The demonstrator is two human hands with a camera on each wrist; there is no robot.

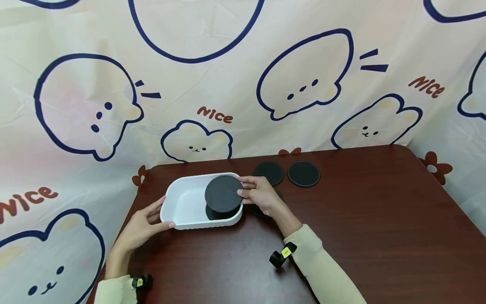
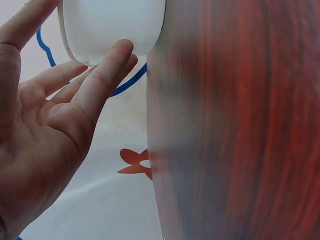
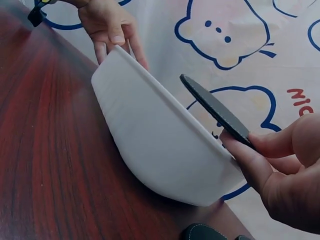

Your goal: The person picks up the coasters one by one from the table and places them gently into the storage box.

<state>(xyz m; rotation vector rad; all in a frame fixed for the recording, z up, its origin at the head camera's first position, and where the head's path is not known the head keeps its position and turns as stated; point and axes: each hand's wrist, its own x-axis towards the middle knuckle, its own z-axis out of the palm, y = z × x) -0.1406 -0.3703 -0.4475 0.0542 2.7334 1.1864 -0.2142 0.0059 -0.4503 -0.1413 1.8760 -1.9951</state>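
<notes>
A white rounded rectangular dish (image 1: 184, 200) sits on the table's left side. My left hand (image 1: 141, 226) holds its left end, the thumb at the near corner and the fingers along the far side. Between thumb and fingers, my right hand (image 1: 262, 195) pinches the edge of a round black coaster (image 1: 223, 193). That coaster is tilted above the dish's right end. In the right wrist view, the pinched coaster (image 3: 215, 107) shows a stitched rim and stands over the dish's edge. Another dark round shape (image 1: 213, 213) shows beneath it inside the dish, mostly hidden.
Two black coasters lie at the back, a left one (image 1: 268, 172) and a right one (image 1: 304, 173). Another coaster (image 1: 280, 194) is partly hidden behind my right hand. The dark wooden table (image 1: 364, 219) meets a printed cloth backdrop (image 1: 243, 84) at its back edge.
</notes>
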